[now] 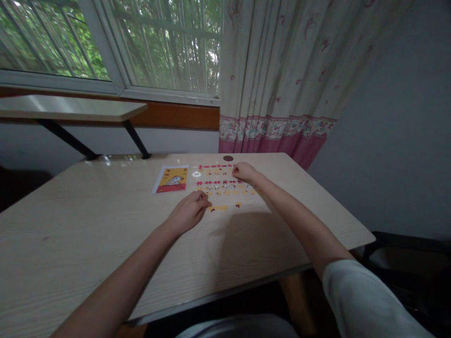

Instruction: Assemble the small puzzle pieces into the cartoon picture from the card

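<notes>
Small jigsaw puzzle pieces lie in rows on the table, among them a row of red pieces [215,182] and a row of yellow pieces [229,192]. My right hand [245,172] is over the right part of the upper rows. Its thumb and fingers are pinched together, and whatever is between them is too small to make out. My left hand [189,211] rests at the left end of the lowest yellow pieces [221,207], fingers loosely bent and thumb apart from them. A dark piece [238,205] lies right of these.
A picture card [172,179] with a white animal on yellow and red lies left of the rows. The table [105,225] has a round dark cap [228,158] near its back edge. A raised shelf [70,107] stands at back left, and a curtain [278,84] hangs behind.
</notes>
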`<state>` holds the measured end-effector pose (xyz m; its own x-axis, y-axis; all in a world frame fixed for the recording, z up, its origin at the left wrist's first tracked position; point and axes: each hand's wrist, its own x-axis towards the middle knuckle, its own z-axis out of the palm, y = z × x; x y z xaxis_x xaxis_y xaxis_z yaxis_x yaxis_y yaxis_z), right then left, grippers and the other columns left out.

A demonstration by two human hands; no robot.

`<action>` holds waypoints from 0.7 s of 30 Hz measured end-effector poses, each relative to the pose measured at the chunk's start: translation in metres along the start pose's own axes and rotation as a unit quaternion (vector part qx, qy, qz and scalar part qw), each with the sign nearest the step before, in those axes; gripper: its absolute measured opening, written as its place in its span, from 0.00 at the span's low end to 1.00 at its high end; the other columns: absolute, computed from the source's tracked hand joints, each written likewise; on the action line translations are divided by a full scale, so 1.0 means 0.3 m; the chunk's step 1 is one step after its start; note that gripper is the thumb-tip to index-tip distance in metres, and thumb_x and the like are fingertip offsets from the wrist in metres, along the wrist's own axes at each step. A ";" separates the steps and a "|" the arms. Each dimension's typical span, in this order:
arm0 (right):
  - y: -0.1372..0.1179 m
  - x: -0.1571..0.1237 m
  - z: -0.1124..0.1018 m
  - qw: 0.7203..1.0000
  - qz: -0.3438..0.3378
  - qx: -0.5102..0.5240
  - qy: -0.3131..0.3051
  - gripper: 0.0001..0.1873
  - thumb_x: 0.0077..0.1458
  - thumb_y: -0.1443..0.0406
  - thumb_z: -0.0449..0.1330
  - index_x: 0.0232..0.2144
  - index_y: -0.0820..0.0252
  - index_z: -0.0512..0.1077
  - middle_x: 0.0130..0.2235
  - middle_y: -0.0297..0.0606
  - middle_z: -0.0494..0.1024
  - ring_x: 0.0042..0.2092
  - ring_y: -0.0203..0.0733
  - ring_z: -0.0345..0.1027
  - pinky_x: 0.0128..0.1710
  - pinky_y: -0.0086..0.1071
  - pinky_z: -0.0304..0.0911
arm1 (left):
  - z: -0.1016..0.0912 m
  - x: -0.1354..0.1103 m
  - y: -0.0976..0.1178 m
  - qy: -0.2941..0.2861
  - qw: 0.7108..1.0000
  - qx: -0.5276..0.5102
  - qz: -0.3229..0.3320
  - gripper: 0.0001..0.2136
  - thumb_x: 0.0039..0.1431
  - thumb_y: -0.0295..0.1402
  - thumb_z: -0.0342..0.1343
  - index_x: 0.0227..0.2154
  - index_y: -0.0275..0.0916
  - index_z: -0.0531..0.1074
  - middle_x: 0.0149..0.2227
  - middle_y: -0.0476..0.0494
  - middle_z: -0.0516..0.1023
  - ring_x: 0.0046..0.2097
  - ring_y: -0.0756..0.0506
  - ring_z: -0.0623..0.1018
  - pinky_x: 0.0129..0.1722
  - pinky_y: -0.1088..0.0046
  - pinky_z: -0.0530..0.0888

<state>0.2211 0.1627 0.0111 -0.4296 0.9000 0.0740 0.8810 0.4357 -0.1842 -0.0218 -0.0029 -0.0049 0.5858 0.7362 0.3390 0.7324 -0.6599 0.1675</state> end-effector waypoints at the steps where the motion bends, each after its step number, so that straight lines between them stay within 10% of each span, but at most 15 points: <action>1: 0.002 0.005 0.001 1.000 -0.005 0.001 -0.004 0.09 0.49 0.67 0.59 0.34 0.62 0.76 0.36 0.41 0.79 0.36 0.39 0.71 0.35 0.27 0.60 | -0.001 0.001 0.002 -0.002 1.000 0.000 -0.001 0.13 0.59 0.25 0.45 0.39 0.37 0.75 0.38 0.39 0.68 0.40 0.43 0.69 0.40 0.66 0.70; 21: -0.026 -0.040 0.009 0.998 -0.050 0.024 0.033 0.09 0.54 0.69 0.55 0.38 0.64 0.71 0.36 0.41 0.75 0.39 0.40 0.62 0.46 0.35 0.53 | 0.000 0.001 -0.003 0.008 1.000 -0.019 -0.001 0.13 0.57 0.24 0.46 0.37 0.39 0.75 0.38 0.40 0.69 0.40 0.44 0.70 0.41 0.66 0.70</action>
<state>0.2189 0.1485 0.0089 -0.5001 0.8512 0.1594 0.8230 0.5244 -0.2183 -0.0223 -0.0020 -0.0051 0.5782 0.7353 0.3536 0.7200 -0.6637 0.2027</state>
